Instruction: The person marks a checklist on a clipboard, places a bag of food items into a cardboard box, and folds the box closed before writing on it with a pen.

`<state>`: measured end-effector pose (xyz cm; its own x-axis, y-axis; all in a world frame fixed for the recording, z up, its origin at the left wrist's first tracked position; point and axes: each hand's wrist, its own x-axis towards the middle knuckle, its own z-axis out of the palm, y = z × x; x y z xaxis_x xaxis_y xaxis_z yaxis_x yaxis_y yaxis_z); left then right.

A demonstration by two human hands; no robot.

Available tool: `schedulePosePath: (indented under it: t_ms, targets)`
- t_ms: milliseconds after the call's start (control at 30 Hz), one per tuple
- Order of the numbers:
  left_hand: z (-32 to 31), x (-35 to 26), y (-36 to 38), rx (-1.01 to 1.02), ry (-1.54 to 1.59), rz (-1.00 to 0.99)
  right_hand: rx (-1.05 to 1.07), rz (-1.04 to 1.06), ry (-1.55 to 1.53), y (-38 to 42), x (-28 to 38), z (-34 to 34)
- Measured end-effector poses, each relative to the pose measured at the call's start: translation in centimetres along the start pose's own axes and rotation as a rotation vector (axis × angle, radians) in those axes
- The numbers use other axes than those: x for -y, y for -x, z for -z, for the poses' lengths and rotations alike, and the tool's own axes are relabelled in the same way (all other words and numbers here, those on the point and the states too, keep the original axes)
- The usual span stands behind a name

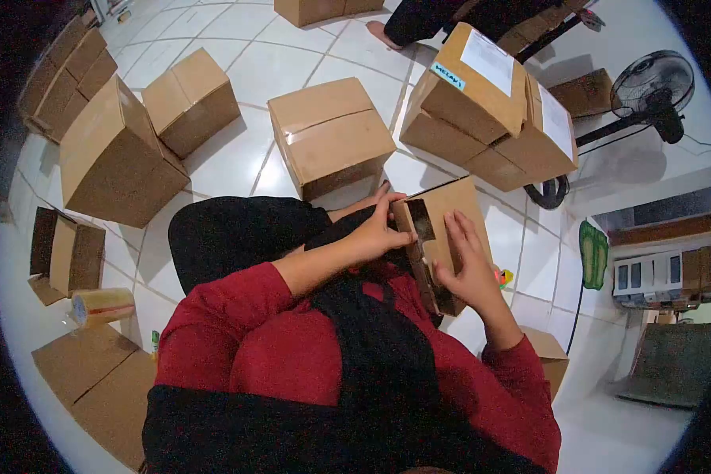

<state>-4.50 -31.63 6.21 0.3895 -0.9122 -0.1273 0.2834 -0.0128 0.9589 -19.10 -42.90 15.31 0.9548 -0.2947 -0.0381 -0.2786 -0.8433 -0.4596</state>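
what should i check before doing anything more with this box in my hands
1. Left hand grips the box at its top corner: ok.
2. Right hand lies flat on the box face: ok.
3. Box flaps shut: not ok, an open gap shows on the near side.
4. Anything inside the box: cannot tell, the gap is dark.
5. Tape roll within reach: cannot tell, it lies on the floor to the left, away from both hands.
6. Floor space ahead: ok, bare tile between the sealed box and the others.

Blue sticker (pixel 449 77) on stacked box (pixel 470 87) reads "HEAVY".
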Motion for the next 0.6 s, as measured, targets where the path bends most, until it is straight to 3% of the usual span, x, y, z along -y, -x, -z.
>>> schedulePosePath:
  t_ms: [200,300,600]
  targets:
    - [-0.2,1.5,-0.5,-0.077,-0.151,-0.195,-0.056,0.019,0.116,0.2,0.1,-1.3]
    - [-0.5,-0.1,0.1,-0.024,0.015,-0.04,-0.069,0.021,0.151,0.1,0.2,-1.5]
    - [-0.5,0.0,0.2,0.031,0.084,0.004,-0.146,0.033,0.25,0.2,0.4,-3.1]
